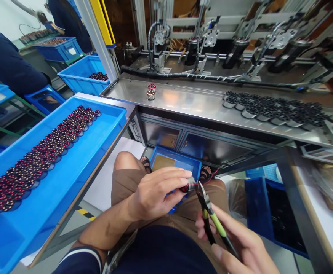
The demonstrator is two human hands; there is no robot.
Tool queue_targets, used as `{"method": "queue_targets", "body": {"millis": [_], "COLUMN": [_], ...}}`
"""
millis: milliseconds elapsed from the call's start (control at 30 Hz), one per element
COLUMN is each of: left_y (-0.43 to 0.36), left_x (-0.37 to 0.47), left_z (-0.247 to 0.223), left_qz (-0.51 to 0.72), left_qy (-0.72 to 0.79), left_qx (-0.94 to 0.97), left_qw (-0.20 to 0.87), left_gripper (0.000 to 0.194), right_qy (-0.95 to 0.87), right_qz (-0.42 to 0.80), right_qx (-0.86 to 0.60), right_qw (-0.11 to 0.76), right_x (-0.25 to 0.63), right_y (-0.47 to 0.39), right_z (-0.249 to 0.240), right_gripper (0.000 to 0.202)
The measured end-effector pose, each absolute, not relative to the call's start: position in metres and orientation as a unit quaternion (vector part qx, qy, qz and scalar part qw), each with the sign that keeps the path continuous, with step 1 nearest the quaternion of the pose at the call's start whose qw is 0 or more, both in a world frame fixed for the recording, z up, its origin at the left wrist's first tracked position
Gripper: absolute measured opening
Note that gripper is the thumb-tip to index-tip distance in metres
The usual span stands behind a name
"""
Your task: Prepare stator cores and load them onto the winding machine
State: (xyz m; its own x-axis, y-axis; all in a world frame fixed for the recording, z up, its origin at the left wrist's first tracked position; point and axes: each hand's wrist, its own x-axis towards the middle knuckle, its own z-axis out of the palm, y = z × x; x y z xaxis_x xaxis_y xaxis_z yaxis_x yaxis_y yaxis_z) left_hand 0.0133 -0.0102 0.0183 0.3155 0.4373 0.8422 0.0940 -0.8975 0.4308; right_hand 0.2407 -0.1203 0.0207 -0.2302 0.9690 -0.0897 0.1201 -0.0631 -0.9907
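My left hand (157, 192) is closed around a small motor stator (189, 185), a metal ring with dark red windings, held above my lap. Most of the stator is hidden behind my fingers. In my right hand (237, 243) is a pair of cutting pliers (212, 213) with green and black handles. Its jaws are at a thin red wire that comes off the stator; whether they are fully closed on it I cannot tell. More red wire (212, 176) trails to the right behind the pliers.
A blue tray (98, 137) on the left holds rows of wound stators (40, 161). Two stators (151, 93) stand on the metal ledge (183, 99); many dark cores (272, 108) sit further right. Winding machinery (193, 51) rises behind. Blue bins (258, 213) flank me, and co-workers (9, 61) are at left.
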Motion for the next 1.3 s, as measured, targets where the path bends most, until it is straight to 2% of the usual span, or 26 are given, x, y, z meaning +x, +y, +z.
{"method": "queue_targets", "body": {"millis": [533, 767, 967, 1200, 1300], "left_y": [-0.012, -0.012, -0.011, -0.011, -0.010], "left_x": [0.014, 0.015, 0.015, 0.011, 0.010], "left_z": [0.019, 0.019, 0.016, 0.015, 0.014], "left_qz": [0.556, 0.547, 0.562, 0.520, 0.522], "left_qy": [0.186, 0.208, 0.198, 0.251, 0.260], "left_qx": [0.792, 0.794, 0.788, 0.809, 0.806], "left_qw": [0.169, 0.164, 0.156, 0.108, 0.103], "left_gripper": [0.052, 0.050, 0.050, 0.033, 0.034], "right_qy": [-0.559, -0.595, -0.544, -0.523, -0.520], "right_qz": [0.534, 0.461, 0.444, 0.469, 0.473], "right_qx": [-0.497, -0.539, -0.578, -0.582, -0.583], "right_qw": [0.393, 0.377, 0.415, 0.410, 0.408], "right_x": [0.238, 0.240, 0.244, 0.249, 0.250], "right_y": [-0.118, -0.113, -0.113, -0.111, -0.109], "right_z": [0.021, 0.022, 0.014, 0.009, 0.008], "right_gripper": [0.046, 0.043, 0.052, 0.053, 0.054]}}
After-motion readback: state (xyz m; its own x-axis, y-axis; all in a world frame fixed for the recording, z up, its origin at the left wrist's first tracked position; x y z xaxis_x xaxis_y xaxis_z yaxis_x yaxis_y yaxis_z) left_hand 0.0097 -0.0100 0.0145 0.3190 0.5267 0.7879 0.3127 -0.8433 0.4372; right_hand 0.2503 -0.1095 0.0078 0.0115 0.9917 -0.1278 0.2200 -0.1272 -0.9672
